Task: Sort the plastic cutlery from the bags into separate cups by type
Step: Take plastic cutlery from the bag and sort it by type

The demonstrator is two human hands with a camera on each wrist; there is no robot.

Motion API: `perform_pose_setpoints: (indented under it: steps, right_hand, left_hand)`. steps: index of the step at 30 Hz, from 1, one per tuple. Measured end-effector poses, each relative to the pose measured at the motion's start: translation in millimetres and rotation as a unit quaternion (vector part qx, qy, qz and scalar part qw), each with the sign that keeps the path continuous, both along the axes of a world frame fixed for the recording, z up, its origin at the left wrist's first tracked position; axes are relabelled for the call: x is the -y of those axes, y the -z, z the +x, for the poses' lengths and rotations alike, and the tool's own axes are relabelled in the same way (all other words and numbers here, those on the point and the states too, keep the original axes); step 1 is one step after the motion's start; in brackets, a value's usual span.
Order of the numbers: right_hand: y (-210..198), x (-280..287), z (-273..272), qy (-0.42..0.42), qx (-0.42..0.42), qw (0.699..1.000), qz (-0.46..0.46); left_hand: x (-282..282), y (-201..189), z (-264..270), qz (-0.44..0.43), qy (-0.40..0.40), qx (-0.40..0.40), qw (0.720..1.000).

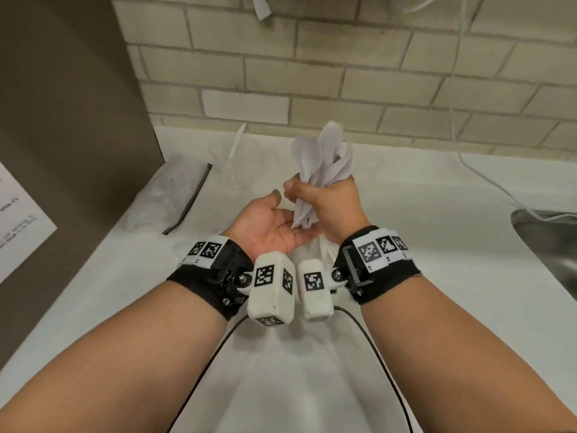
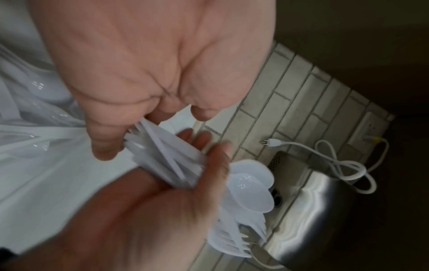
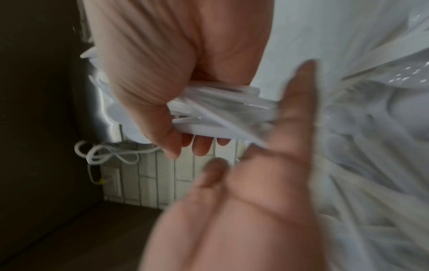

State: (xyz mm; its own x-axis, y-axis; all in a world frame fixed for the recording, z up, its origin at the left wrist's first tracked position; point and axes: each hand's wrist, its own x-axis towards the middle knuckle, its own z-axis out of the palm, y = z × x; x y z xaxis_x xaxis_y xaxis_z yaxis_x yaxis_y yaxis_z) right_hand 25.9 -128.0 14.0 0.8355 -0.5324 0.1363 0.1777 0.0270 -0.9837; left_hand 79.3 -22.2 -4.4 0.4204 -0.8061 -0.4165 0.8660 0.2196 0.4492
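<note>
A: Right hand?

B: Fist wrapped round a bundle of white plastic cutlery, held upright above the table. Spoon bowls stick out the top; handle ends poke out below the fist.

A: What's in the bundle?

B: Spoons for certain. The left wrist view shows fork tines among the heads as well, below the spoon bowls. Count: cannot tell.

A: Left hand?

B: Palm up, fingers loose and spread, cupped just under the lower handle ends. Fingertips look to touch the handles in the head view; the wrist views are blurred there, so contact is not certain. It grips nothing.

A: Cups?

B: One clear cup stands on the table behind the hands, toward the wall, with a single white knife upright in it, leaning a little. The cup is faint against the white table.

A: Bags?

B: A clear zip bag with a dark seal strip lies flat on the table at far left, near the brown panel. More clear plastic with cutlery in it sits under the wrists, partly hidden; it shows in the left wrist view as a crumpled bag.

A: Surroundings?

B: Pale brick-tile wall behind. Steel sink at right edge. A white cord with a loose plug lies by the sink. A printed sheet is at far left.
</note>
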Motion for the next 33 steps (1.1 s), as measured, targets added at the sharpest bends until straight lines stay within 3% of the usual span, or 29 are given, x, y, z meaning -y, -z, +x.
perform_pose_setpoints:
  steps: [4,7,11,14,15,21,24,28,33]
  right_hand:
    - [4,-4,0,0.014,-0.03,0.999,-0.005]
    - [5,-1,-3,0.022,-0.052,0.995,-0.082]
    - [15,-14,-5,-0.052,-0.144,0.961,-0.229]
    - [17,-19,2,-0.079,-0.181,0.943,-0.269]
    - [18,-20,4,-0.081,-0.189,0.938,-0.281]
    - [22,-27,9,-0.096,-0.209,0.905,-0.357]
    - [20,-29,10,-0.095,-0.221,0.882,-0.404]
    - [11,-28,3,-0.098,-0.207,0.9,-0.372]
    - [16,-27,-4,-0.159,-0.22,0.929,-0.25]
  left_hand:
    - [-8,-5,5,0.017,0.01,0.075,0.997]
    - [-15,-8,15,0.048,-0.065,0.223,0.971]
    - [-16,-26,13,0.038,-0.109,0.483,0.868]
    - [-14,-31,6,0.092,-0.175,0.581,0.79]
    - [-13,-30,6,0.111,-0.19,0.592,0.775]
    - [-10,-24,6,0.156,-0.223,0.596,0.755]
    - [-10,-22,6,0.153,-0.249,0.583,0.758]
    - [-16,-25,11,0.104,-0.294,0.532,0.787]
    - [-20,-34,17,0.091,-0.344,0.489,0.796]
